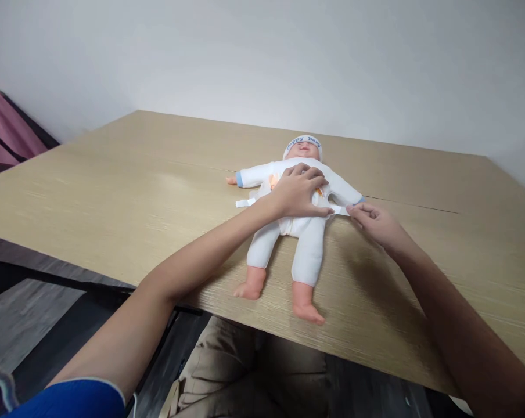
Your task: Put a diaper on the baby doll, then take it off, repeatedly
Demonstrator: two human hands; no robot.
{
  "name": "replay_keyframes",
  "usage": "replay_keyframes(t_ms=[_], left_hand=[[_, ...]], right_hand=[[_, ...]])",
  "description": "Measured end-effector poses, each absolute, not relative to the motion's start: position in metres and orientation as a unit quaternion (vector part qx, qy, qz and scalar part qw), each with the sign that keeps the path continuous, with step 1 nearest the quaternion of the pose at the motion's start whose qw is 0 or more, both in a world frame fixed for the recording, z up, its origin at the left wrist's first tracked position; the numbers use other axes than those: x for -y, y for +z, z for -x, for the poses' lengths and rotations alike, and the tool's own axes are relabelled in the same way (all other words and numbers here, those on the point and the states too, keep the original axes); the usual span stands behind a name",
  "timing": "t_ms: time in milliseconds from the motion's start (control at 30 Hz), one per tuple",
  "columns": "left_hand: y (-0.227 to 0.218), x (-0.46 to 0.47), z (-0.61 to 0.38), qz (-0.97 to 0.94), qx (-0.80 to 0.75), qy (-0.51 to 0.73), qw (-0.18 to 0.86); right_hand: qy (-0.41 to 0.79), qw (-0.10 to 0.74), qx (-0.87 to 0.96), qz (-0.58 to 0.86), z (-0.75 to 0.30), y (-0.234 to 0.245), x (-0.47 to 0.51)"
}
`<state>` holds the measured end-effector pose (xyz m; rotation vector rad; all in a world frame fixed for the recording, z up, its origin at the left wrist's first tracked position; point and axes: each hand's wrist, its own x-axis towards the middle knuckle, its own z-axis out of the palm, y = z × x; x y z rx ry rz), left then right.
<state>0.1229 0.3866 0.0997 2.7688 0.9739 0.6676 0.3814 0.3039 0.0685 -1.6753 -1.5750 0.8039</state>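
Observation:
A baby doll (pixel 308 255) in a white suit and printed cap lies on its back, feet toward me. Around its hips is a white diaper (pixel 289 226), largely covered by my left hand (pixel 298 193). That hand rests on the doll's belly with its fingers spread. At the doll's right-hand side in the view, my right hand (pixel 378 225) pinches the end of a white diaper tab (pixel 341 210) between thumb and finger, stretched out sideways. The opposite diaper tab (pixel 245 202) sticks out loose over the tabletop.
The wood-grain table (pixel 114 191) has a thin seam across it and meets a pale wall (pixel 262 64) at the back. A pink and black item (pixel 10 128) is beyond its left edge. My legs (pixel 227 366) are below the front edge.

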Motion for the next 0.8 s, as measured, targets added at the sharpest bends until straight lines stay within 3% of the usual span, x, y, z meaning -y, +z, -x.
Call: replay_keyframes(t_ms=[133, 300, 533, 633, 800], left_hand=[[0.101, -0.385, -0.123, -0.917, -0.325, 0.220, 0.066], [0.102, -0.384, -0.122, -0.915, -0.328, 0.228, 0.065], [0.098, -0.389, -0.123, -0.911, -0.338, 0.223, 0.084], [0.096, -0.393, -0.123, -0.909, -0.336, 0.226, 0.099], [0.099, -0.400, -0.108, -0.905, -0.250, 0.285, 0.195]], right_hand=[[0.345, 0.391, 0.595, 0.612, -0.362, 0.091, -0.319], [0.335, 0.384, 0.621, 0.595, -0.317, 0.097, -0.348], [0.183, 0.492, 0.645, 0.555, -0.300, 0.071, -0.323], [0.077, 0.465, 0.728, 0.497, -0.302, 0.060, -0.305], [0.029, 0.401, 0.792, 0.459, -0.307, 0.048, -0.300]])
